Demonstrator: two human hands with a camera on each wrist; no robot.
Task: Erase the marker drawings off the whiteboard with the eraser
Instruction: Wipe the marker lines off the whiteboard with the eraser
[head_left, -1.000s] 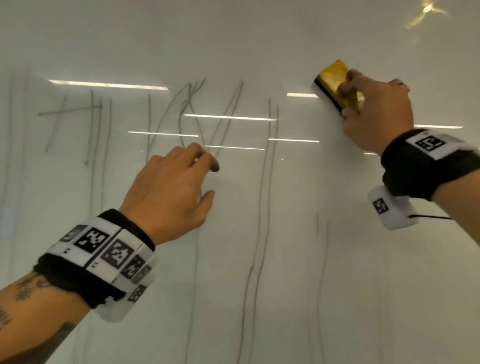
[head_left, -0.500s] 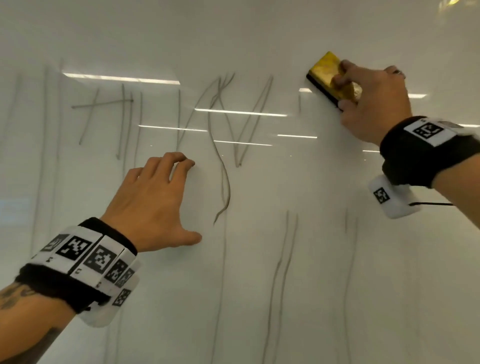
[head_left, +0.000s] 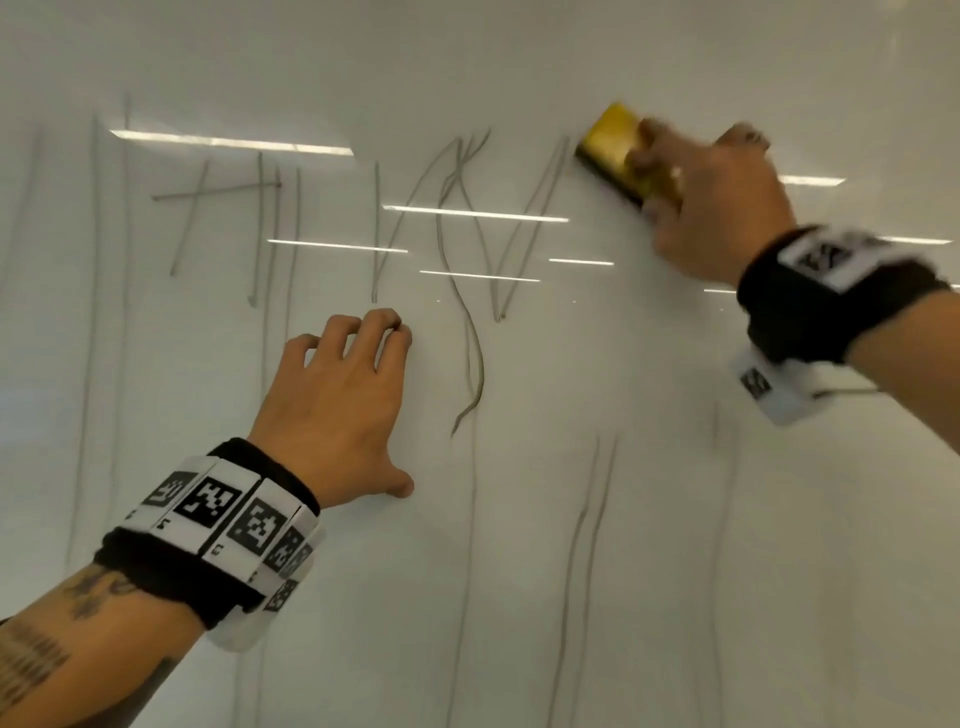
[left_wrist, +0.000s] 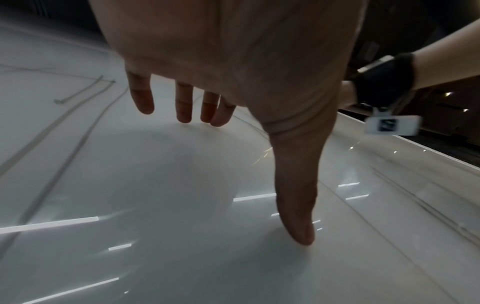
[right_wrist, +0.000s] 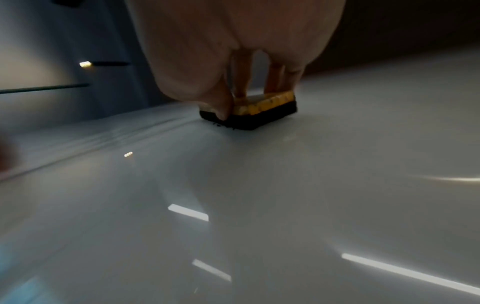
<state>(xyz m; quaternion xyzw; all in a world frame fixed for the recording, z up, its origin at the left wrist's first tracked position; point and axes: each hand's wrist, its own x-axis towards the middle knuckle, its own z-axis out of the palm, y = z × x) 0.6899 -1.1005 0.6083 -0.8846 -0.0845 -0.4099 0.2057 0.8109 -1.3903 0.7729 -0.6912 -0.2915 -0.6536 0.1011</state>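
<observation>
A white whiteboard (head_left: 649, 519) fills the head view, crossed by grey marker lines (head_left: 467, 249). My right hand (head_left: 711, 208) grips a yellow eraser (head_left: 618, 150) with a black felt base at the upper right. The felt lies flat on the board in the right wrist view, where the eraser (right_wrist: 262, 111) is pinched between thumb and fingers. The eraser's left edge sits just right of a slanted marker stroke (head_left: 550, 182). My left hand (head_left: 343, 405) rests on the board at centre left, fingertips (left_wrist: 184, 115) and thumb touching it, holding nothing.
More faint vertical marker lines (head_left: 592, 509) run down the lower board and along its left side (head_left: 93, 312). Ceiling lights reflect as bright bars (head_left: 228, 141) on the glossy surface. The board's right edge (left_wrist: 415, 144) shows in the left wrist view.
My right hand has slid the eraser leftward along the board toward the strokes. My left hand shifted left and down on the board, then stayed planted.
</observation>
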